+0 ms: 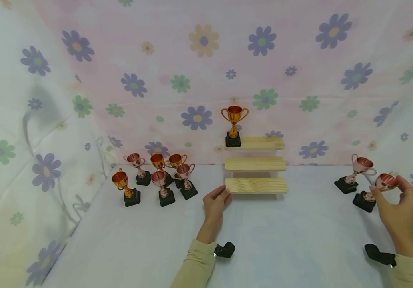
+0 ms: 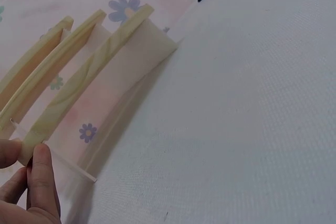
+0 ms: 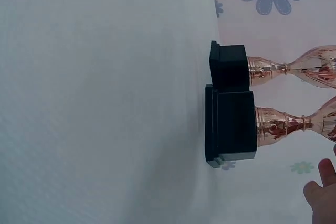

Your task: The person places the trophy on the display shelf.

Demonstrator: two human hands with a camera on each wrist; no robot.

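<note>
My left hand (image 1: 215,206) pinches the left end of the lowest wooden shelf board (image 1: 256,185), thumb on top and fingers beneath, as the left wrist view shows. This board belongs to a three-step display stand with pale side supports (image 2: 149,45). On its top board (image 1: 262,143), at the left end, stands a gold trophy (image 1: 234,124) with a black base. At the far right, my right hand (image 1: 398,208) has its thumb and fingers around the cup of a rose-gold trophy (image 1: 385,182). Just behind stands another rose-gold trophy (image 1: 362,165).
Left of the stand is a group of several trophies, among them a gold trophy (image 1: 120,180) at the front left and a rose-gold trophy (image 1: 159,179). A flowered cloth (image 1: 206,76) hangs behind and at the sides of the white table (image 1: 282,240).
</note>
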